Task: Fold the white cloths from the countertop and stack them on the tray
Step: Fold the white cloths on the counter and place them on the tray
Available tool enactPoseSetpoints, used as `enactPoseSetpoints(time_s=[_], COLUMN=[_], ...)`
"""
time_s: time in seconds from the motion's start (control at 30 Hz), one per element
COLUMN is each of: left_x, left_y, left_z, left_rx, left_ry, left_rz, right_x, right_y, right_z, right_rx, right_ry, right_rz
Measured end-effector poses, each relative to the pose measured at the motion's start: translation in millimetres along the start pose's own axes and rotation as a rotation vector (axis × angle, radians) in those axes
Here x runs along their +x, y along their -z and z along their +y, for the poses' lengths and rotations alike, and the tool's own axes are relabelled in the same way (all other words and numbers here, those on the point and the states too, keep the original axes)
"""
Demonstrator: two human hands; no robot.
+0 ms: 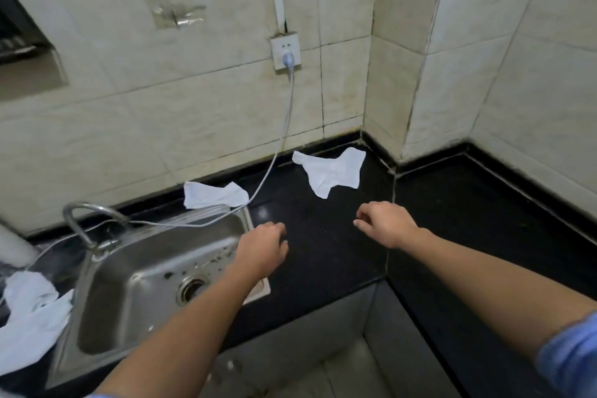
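A: What lies nearest, by the sink [135,310]?
B: Left of it, right beside its left rim, a crumpled heap of white cloths [29,317] on the dark tabletop [323,252]. Well to the right of the sink, at the near edge of the view, a blue sleeve [571,355] covers the right upper arm.

A: And the hands?
B: The left hand [263,247] hangs over the sink's right rim. Its grip is loose, with the fingers bent down and nothing in them. The right hand [384,223] hovers right of the sink, a little farther back, above bare tabletop. That grip is loose too, fingers curled, holding nothing.

A: Anything standing at the sink itself?
B: A curved metal faucet [87,220] at its far left corner, arching over the basin.

A: More cloths farther back?
B: Two. One rumpled white cloth [213,199] lies just behind the sink's far right corner. The far cloth [332,171] lies behind and well right of the sink, near the wall corner, apart from both hands.

A: And that line?
B: A pale cable [277,152] crosses the sink's far rim, passes the nearer cloth's right tip, and climbs the tiled wall to a socket [286,53] high behind the sink.
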State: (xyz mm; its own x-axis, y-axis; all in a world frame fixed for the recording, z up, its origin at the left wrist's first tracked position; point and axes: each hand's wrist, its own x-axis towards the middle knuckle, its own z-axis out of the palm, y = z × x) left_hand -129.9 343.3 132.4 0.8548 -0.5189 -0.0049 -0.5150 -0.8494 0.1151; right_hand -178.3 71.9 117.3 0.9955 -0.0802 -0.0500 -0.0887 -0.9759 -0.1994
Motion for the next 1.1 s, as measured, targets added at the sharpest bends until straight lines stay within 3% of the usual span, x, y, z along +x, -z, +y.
enactPoseSetpoints(time_s=[0.37,0.73,0.97,1.1], left_x=[126,223,253,255], left_y=[-30,-67,-87,-98], left_z=[-52,-74,-73,-74], left_rx=[-0.077,-0.051,-0.060,-0.084], left_ry=[-0.021,0.108,0.159,0.163], left_rz=[-0.095,-0.237,-0.306,-0.322], right_x=[131,290,341,349], right_y=[-26,-99,-143,-150], right_z=[26,75,82,76], right_rx=[0.074,0.417,0.555,0.679], right_ry=[-0.149,-0.439,-0.621,-0.593], right_rz=[-0.086,-0.198,-0.248,-0.201])
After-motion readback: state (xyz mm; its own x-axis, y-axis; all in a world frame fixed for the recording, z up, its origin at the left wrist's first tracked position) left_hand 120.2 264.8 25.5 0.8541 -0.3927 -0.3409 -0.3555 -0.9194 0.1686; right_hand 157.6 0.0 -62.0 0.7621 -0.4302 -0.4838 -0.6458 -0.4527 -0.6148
